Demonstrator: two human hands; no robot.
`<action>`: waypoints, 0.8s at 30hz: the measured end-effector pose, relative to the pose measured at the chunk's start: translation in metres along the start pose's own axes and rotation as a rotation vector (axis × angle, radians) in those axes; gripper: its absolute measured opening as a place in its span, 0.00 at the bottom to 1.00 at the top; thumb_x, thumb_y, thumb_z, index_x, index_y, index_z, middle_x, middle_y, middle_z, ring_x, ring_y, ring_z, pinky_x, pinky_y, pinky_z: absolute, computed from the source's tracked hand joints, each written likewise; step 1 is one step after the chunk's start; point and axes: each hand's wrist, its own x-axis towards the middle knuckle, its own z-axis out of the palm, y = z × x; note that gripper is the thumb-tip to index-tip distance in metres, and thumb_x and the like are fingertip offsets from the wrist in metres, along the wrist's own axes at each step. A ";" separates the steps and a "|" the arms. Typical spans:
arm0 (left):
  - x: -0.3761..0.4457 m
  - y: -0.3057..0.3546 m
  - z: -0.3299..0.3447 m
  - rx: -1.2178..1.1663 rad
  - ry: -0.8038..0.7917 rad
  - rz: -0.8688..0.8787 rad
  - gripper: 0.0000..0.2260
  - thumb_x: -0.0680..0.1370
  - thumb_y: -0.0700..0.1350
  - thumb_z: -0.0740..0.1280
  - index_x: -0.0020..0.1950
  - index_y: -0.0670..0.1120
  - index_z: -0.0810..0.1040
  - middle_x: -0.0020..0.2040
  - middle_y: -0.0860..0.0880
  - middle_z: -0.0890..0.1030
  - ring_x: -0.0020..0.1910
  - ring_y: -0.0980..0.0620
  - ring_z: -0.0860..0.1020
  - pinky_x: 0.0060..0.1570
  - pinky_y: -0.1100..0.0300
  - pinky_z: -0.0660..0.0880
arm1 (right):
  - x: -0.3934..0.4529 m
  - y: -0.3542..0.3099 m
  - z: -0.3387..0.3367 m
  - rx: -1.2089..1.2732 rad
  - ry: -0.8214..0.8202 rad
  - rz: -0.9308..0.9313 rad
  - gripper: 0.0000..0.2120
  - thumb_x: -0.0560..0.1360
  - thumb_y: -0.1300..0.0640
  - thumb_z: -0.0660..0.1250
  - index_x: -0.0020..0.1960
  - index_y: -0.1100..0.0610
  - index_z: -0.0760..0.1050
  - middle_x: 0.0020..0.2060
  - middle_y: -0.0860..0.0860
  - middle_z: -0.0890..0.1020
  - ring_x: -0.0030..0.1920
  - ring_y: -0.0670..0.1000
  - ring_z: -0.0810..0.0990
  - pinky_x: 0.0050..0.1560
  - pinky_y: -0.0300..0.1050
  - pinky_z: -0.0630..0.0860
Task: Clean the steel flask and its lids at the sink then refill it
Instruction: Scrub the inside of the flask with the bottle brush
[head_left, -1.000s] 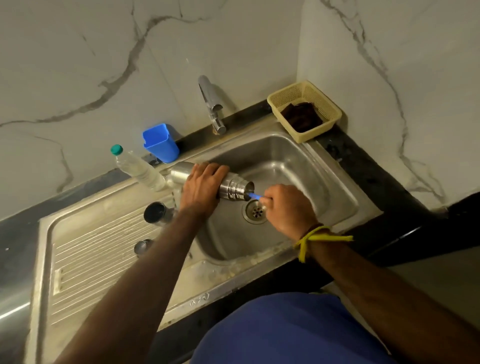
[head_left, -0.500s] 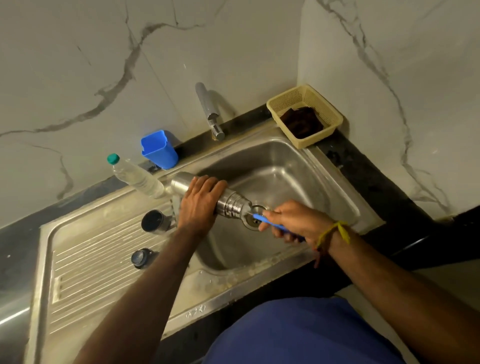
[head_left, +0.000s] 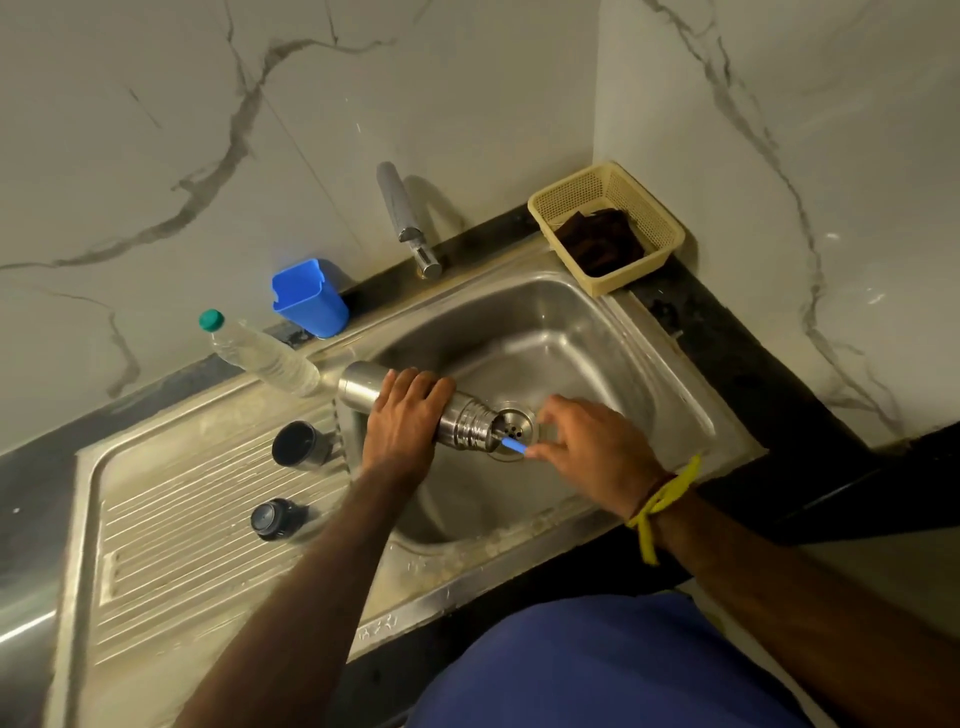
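The steel flask (head_left: 363, 388) lies sideways over the sink basin (head_left: 571, 332), its open mouth pointing right toward the drain (head_left: 517, 423). My left hand (head_left: 402, 415) is wrapped around its middle. My right hand (head_left: 587, 444) pinches the blue handle of a brush (head_left: 513, 446) whose front end is inside the flask's mouth. On the drainboard (head_left: 171, 545) to the left sit the cup lid (head_left: 298, 445), open side up, and the dark stopper lid (head_left: 272, 518).
A clear water bottle with a green cap (head_left: 260, 353) leans by the wall. A blue plastic cup (head_left: 311, 299) stands behind the sink, beside the tap (head_left: 408, 223). A yellow basket (head_left: 608, 223) with a dark cloth occupies the back right corner.
My right hand has pushed the blue brush back into the flask's mouth after drawing it out. The flask stays in my left hand, tilted slightly lower over the drain.
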 end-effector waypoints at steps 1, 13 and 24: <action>0.001 0.002 0.001 0.008 -0.007 0.004 0.26 0.66 0.42 0.80 0.62 0.48 0.77 0.57 0.47 0.80 0.60 0.43 0.76 0.66 0.41 0.73 | -0.002 -0.008 0.000 -0.159 0.064 -0.082 0.15 0.75 0.43 0.70 0.55 0.51 0.74 0.48 0.49 0.81 0.48 0.54 0.80 0.47 0.49 0.76; -0.004 -0.002 -0.004 -0.008 0.042 0.036 0.25 0.68 0.43 0.80 0.62 0.49 0.77 0.57 0.47 0.80 0.60 0.44 0.75 0.65 0.41 0.73 | -0.006 -0.016 0.007 0.272 -0.042 0.084 0.13 0.77 0.51 0.69 0.42 0.60 0.81 0.36 0.54 0.86 0.37 0.55 0.83 0.38 0.46 0.79; 0.002 0.004 -0.019 -0.327 -0.017 -0.007 0.29 0.68 0.41 0.78 0.67 0.53 0.74 0.64 0.51 0.79 0.64 0.48 0.75 0.65 0.46 0.74 | -0.062 -0.052 -0.077 -0.252 0.076 0.046 0.10 0.77 0.45 0.69 0.50 0.51 0.81 0.39 0.48 0.81 0.41 0.49 0.81 0.48 0.52 0.81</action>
